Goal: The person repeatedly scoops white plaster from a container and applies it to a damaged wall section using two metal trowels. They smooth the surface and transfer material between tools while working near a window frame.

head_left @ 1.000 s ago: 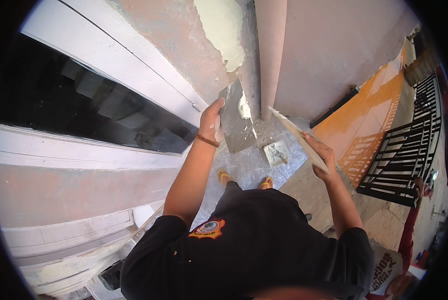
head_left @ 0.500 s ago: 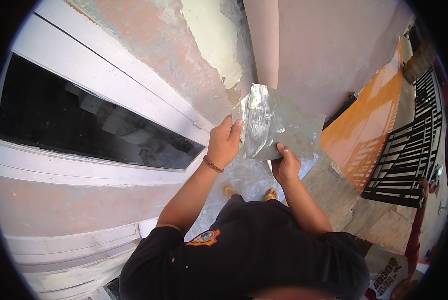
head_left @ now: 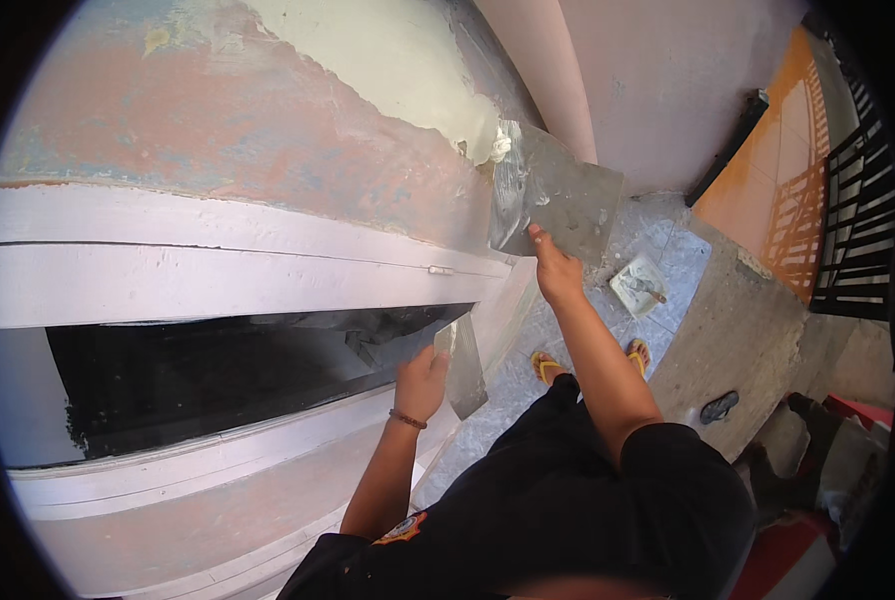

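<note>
My right hand (head_left: 560, 270) grips the lower edge of a flat grey sheet (head_left: 578, 195), thumb on its upper face. White putty (head_left: 509, 190) is smeared along the sheet's left side, with a lump at its upper left corner. That corner lies against or just in front of the wall (head_left: 368, 160), at the ragged lower end of a cream patch (head_left: 388, 60); contact cannot be told. Lower and to the left, my left hand (head_left: 423, 385) is closed on a smaller grey spreader plate (head_left: 463, 370), held near the window.
A white-framed window (head_left: 228, 275) runs along the left. On the tiled floor stands a square putty tray (head_left: 623, 295) with a handled tool in it. A dark sandal (head_left: 720, 406) lies on concrete, and a black railing (head_left: 853, 230) stands at right.
My hands have moved apart: the right has carried the grey sheet up toward the wall, the left has dropped lower with the spreader plate. The view has swung, bringing the tray into sight.
</note>
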Action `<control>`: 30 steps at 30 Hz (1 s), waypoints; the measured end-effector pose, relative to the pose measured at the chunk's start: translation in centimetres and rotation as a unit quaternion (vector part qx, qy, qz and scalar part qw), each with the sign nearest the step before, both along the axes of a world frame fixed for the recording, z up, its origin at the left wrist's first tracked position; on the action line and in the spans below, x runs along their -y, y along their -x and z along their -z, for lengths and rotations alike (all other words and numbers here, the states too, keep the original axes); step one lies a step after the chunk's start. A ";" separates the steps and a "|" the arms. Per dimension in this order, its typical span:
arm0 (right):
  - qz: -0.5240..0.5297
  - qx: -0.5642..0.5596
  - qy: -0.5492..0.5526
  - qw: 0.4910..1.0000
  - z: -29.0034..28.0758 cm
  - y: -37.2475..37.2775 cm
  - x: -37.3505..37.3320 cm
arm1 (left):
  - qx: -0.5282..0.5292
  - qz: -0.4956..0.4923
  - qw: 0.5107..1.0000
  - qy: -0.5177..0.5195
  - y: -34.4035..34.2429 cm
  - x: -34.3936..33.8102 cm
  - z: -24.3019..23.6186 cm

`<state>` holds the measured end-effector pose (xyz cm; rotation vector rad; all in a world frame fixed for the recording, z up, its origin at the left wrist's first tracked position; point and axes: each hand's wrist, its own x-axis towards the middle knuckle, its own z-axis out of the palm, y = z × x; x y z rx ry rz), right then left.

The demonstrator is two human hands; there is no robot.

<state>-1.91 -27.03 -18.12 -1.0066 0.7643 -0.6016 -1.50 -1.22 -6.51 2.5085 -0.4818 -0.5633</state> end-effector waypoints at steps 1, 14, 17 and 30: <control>-0.004 -0.022 0.087 0.996 0.0 -1.6 -0.9 | -0.007 -0.001 1.000 -0.003 -0.5 -0.9 0.7; 0.044 0.133 0.426 0.894 -7.1 -3.0 -10.8 | -0.059 0.055 0.997 -0.004 -3.1 -5.5 4.2; 0.099 -0.002 0.110 0.989 -5.3 -3.7 -9.2 | -0.046 0.062 0.997 0.016 -3.2 -5.1 4.0; 0.098 -0.045 0.234 0.966 -20.1 -9.9 -0.4 | 0.022 0.077 0.990 0.116 -4.1 -2.2 2.6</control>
